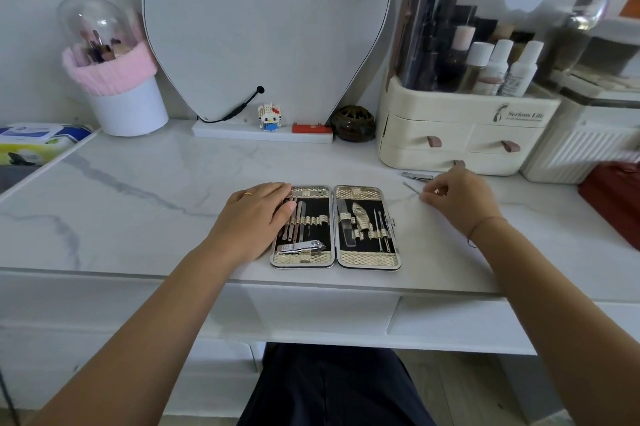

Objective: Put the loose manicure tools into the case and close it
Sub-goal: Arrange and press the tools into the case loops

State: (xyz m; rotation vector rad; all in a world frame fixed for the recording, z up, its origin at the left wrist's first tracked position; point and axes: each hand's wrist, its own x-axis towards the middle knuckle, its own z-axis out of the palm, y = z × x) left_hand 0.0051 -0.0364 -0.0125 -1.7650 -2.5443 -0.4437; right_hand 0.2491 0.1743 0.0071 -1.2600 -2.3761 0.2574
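Two hands are at the marble table (138, 190); the left hand (256, 214) lies flat, fingers together, on the nine-o'clock half of the open case (367, 257). At two o'clock from it the right hand (457, 198) pinches a thin metal tool (410, 188); tweezers (417, 176) lie just beyond.

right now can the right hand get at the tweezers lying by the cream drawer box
Probably yes. The tweezers lie on the bare marble tabletop just beyond the right hand, with nothing between them. But its fingers pinch a thin metal tool, so that likely goes into the case first.
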